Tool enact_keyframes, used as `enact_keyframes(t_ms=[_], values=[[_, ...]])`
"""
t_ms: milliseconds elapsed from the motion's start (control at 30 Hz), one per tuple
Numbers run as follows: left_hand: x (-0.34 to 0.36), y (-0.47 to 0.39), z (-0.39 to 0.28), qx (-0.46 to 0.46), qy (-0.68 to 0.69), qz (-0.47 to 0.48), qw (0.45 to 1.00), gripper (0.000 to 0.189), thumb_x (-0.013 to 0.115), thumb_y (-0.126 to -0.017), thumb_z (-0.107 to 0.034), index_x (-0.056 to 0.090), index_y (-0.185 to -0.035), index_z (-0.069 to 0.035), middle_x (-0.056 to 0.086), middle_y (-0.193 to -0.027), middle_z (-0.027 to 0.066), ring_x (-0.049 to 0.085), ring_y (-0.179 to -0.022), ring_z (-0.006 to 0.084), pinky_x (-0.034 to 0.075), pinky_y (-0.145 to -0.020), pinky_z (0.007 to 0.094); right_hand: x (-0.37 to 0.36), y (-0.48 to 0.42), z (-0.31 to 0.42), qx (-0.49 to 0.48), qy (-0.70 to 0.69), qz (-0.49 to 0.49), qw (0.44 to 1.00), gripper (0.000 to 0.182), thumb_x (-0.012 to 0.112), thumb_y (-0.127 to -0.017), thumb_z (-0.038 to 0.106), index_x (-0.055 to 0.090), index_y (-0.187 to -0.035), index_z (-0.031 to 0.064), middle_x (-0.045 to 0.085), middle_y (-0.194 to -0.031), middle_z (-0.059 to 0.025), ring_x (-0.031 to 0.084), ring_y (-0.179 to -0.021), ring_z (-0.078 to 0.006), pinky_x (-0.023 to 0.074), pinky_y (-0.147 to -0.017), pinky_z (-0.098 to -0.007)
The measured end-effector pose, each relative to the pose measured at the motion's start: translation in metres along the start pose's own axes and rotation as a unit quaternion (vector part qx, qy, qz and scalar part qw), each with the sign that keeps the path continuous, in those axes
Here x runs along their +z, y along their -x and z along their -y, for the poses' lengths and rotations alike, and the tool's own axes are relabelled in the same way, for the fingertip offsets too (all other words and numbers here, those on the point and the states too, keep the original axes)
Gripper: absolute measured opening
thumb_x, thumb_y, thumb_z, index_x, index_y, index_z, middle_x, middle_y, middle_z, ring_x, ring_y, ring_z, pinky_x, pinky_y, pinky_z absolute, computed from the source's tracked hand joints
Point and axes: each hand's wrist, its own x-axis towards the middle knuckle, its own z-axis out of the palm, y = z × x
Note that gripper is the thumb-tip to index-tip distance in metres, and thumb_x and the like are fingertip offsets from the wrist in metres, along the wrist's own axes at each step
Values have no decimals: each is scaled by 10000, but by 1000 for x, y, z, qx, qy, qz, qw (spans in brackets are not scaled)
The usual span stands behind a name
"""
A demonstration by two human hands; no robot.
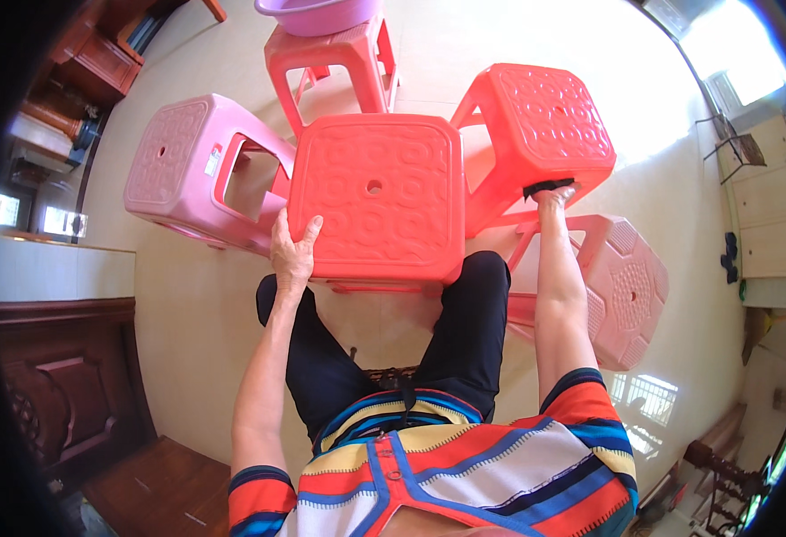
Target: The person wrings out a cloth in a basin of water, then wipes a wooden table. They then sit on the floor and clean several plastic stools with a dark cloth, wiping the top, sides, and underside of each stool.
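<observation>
A red plastic stool (376, 161) stands right before my knees, its patterned seat facing up with a small hole in the middle. My left hand (293, 248) grips the near left corner of that seat, thumb on top. Farther right, a second red plastic stool (554, 111) is tilted, its seat glossy as if wet. A black cloth (545, 188) is in my right hand (557, 196), pressed against the side of this stool below the seat edge. The fingers of that hand are partly hidden behind the stool's edge.
To the left a pink plastic stool (168, 151) leans. At the back, a purple basin (322, 15) sits on another stool (332, 57). A pale pink stool (631, 295) lies tipped by my right forearm. Dark carved wooden furniture (71, 382) stands at the lower left.
</observation>
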Motion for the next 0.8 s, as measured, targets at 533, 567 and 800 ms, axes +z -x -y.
enact_keyframes(t_ms=[533,567,800], values=[[-3,-1,-7,25,39,-11,999,721,645,-787,-495,445,-1276,-5,535,-1164,202,513,-1098,334,416,-918,410,134,23,65,-26,137,113,984,579,292,-917,514,445,-1281,91,480,-1304,-120,454,-1190,-351,346,-997,-543],[-4,0,-6,24,39,-18,999,717,644,-786,-496,447,-1278,-13,540,-1154,199,516,-1091,333,417,-915,410,149,30,68,-18,142,114,983,574,289,-920,511,446,-1280,92,482,-1301,-120,454,-1190,-350,346,-998,-541],[1,-2,-1,31,35,-17,999,670,651,-775,-479,475,-1236,-27,568,-1107,186,529,-1058,335,428,-885,420,200,28,144,-135,384,260,876,464,356,-930,401,457,-1261,92,509,-1276,-119,493,-1163,-331,404,-961,-522]])
